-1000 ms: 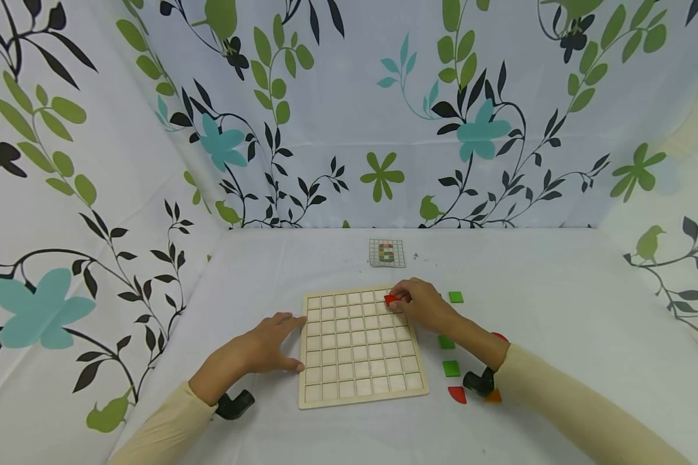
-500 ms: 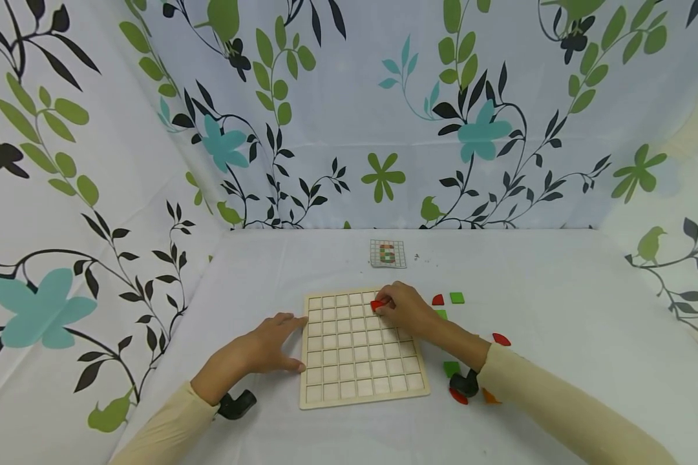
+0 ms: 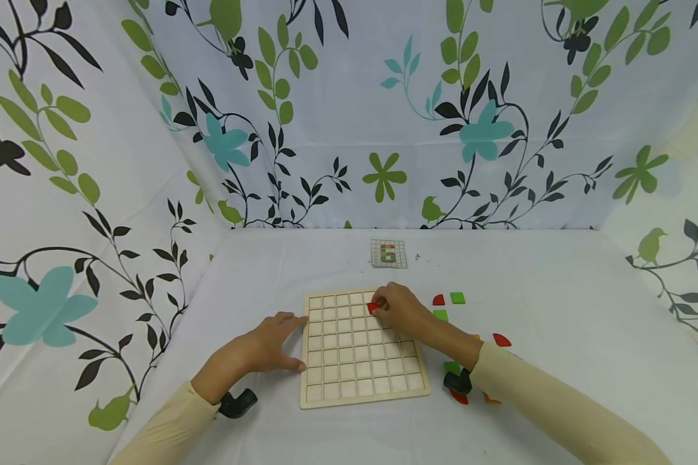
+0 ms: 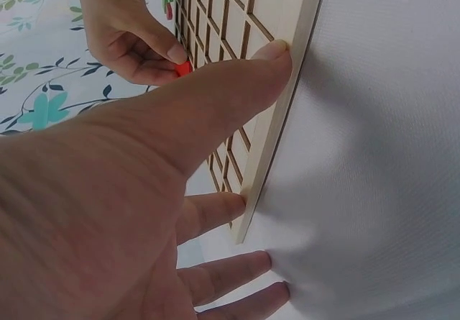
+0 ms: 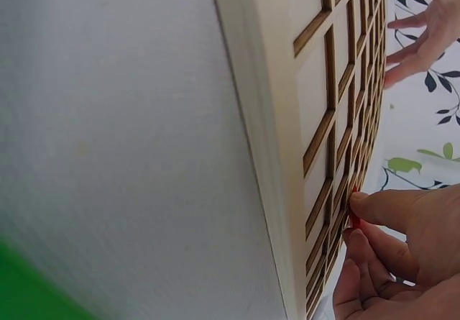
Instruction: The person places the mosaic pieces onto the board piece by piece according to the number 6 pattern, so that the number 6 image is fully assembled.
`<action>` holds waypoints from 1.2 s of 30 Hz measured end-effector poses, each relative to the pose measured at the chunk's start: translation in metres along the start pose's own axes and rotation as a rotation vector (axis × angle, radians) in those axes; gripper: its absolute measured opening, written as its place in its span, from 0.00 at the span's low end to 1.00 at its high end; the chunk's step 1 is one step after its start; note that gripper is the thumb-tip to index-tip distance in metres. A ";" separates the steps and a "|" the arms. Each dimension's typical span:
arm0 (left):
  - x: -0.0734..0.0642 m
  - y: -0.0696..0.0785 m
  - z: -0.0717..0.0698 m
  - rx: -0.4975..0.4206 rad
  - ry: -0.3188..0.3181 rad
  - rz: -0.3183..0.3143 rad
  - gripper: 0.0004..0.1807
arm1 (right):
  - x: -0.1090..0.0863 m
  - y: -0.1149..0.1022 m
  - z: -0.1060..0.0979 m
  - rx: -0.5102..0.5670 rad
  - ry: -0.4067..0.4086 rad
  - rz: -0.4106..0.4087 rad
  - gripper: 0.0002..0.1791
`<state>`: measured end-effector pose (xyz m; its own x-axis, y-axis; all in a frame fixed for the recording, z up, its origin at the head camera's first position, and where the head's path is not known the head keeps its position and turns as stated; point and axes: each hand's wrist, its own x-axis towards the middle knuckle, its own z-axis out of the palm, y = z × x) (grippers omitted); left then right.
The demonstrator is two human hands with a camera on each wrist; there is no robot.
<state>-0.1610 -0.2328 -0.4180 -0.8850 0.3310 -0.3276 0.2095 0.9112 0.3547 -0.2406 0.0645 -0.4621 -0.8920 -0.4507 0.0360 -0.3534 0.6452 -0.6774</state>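
Note:
A square wooden grid board [image 3: 362, 353] lies flat on the white table, its shallow cells framed by thin ridges. My right hand [image 3: 404, 311] pinches a small red piece [image 3: 373, 307] between thumb and fingertips at the board's far rows, right of the middle. In the right wrist view this red piece [image 5: 355, 211] is mostly covered by the fingers. My left hand [image 3: 270, 343] rests at the board's left edge with fingers spread. In the left wrist view the left thumb [image 4: 269, 61] touches the board's rim, and another fingertip meets it farther along.
Right of the board lie loose green squares [image 3: 457, 298], red quarter-round pieces [image 3: 502, 340] and orange bits [image 3: 491, 398], partly hidden by the right forearm. A small card [image 3: 388, 253] with a coloured grid pattern lies behind the board. Patterned cloth [image 3: 326, 116] hangs at the back and sides.
My right hand has moved a little left across the far rows with the red piece, uncovering loose pieces on the right. The left hand stays at the board's edge.

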 end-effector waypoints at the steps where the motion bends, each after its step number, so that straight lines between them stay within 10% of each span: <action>1: 0.000 0.000 0.000 -0.001 0.000 0.001 0.51 | 0.000 0.000 0.000 -0.001 -0.001 0.001 0.08; 36: 0.005 -0.003 0.003 0.000 -0.009 -0.029 0.53 | 0.005 -0.007 0.001 -0.067 -0.065 -0.019 0.15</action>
<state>-0.1647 -0.2335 -0.4230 -0.8871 0.3061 -0.3456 0.1832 0.9205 0.3451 -0.2420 0.0571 -0.4576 -0.8658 -0.5004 -0.0009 -0.3898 0.6755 -0.6259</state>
